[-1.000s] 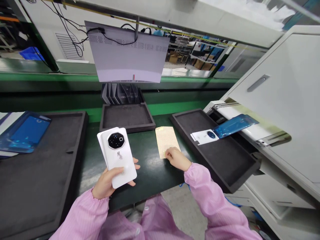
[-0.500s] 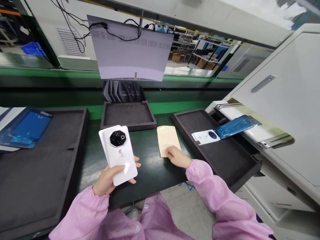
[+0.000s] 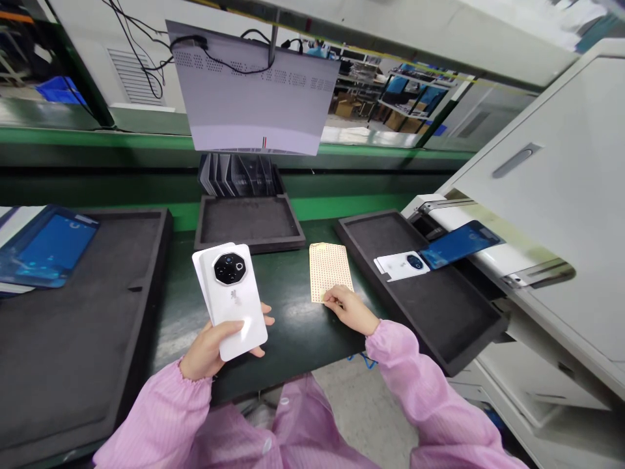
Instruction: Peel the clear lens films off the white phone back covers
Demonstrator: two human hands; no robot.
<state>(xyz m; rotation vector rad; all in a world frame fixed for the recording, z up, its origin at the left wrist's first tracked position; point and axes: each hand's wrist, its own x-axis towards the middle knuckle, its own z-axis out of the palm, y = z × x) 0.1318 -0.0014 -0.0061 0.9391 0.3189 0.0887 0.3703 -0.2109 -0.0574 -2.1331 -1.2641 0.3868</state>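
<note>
My left hand [image 3: 208,345] is closed around two white phone back covers [image 3: 244,303], fanned slightly one over the other. The top one has a black camera plate [image 3: 230,269] at its upper end. On the green bench to the right lies a pale sheet of small red dot stickers [image 3: 329,268]. My right hand [image 3: 350,309] pinches at the lower edge of this sheet, thumb and forefinger together. Whether a single sticker is between the fingertips is too small to tell.
Dark foam trays stand left [image 3: 97,326], at the back [image 3: 249,244] and right [image 3: 439,319]. Another white cover [image 3: 401,266] and a blue-filmed panel [image 3: 461,246] rest at the right tray. Blue-filmed panels [image 3: 53,251] lie on the left tray. Dark panels [image 3: 237,174] stand behind, under a monitor [image 3: 258,98].
The sticker sheet has turned slightly and sits straighter. My right hand has shifted a little, with its fingertips pinching at the sheet's lower edge. My left hand holds the covers as before.
</note>
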